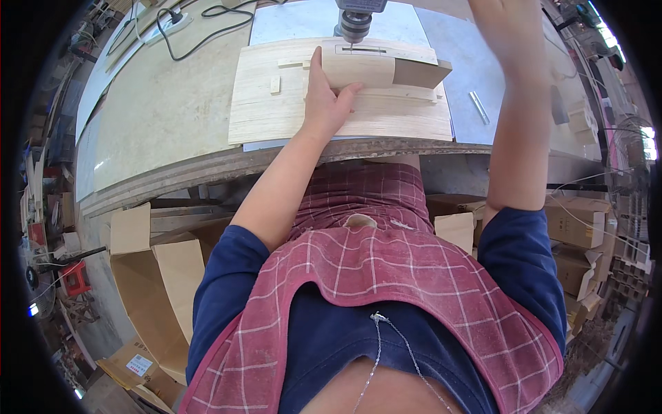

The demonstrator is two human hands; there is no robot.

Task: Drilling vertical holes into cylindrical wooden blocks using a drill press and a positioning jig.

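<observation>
My left hand grips the left end of a pale wooden block, its fingers on the left side and the thumb along the near side. A long narrow dark slot shows in the block's far part, with pencil-like lines around it. Right above the slot hangs a drill chuck with a thin bit whose tip is at or close to the wood. The block's right end has a brown face. It lies against wooden strips on a light wooden board. My right hand is raised at the top right, blurred, its fingers cut off by the frame.
A small wooden piece sits on the board's left part. To the right lies a narrow metal strip. A black cable runs to a white power strip at the far left. Cardboard boxes stand below the table's edge.
</observation>
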